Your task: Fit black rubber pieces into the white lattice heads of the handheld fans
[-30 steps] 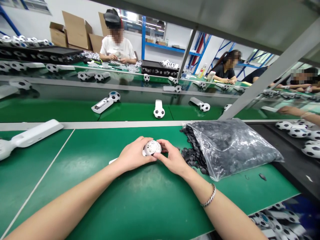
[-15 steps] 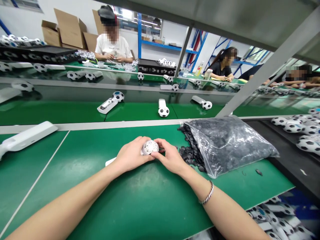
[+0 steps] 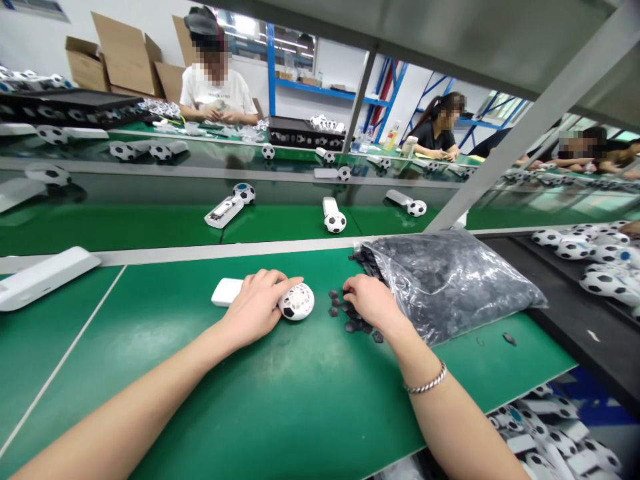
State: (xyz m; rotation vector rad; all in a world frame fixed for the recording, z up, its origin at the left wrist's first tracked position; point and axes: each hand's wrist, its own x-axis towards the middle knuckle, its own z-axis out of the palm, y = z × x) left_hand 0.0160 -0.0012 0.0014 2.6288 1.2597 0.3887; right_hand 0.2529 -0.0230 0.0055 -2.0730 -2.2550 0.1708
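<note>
My left hand (image 3: 255, 308) lies over a white handheld fan (image 3: 296, 301) on the green bench, its fingers reaching the vented head printed like a soccer ball. The fan's white handle (image 3: 226, 292) sticks out to the left, partly under my palm. My right hand (image 3: 370, 301) rests among small black plastic pieces (image 3: 350, 313) scattered beside a clear plastic bag (image 3: 445, 283) full of the same pieces. Its fingers are curled at the spilled pieces, and whether they pinch one is hidden.
A larger white fan handle (image 3: 45, 279) lies on the bench at left. A dark tray of soccer-ball fans (image 3: 595, 257) stands to the right. Beyond a grey rail and a shelf post, co-workers sit at a facing green bench with more fans.
My right hand has left the ball head and moved right onto the black pieces. The fan now lies on the bench under my left hand, with its handle showing.
</note>
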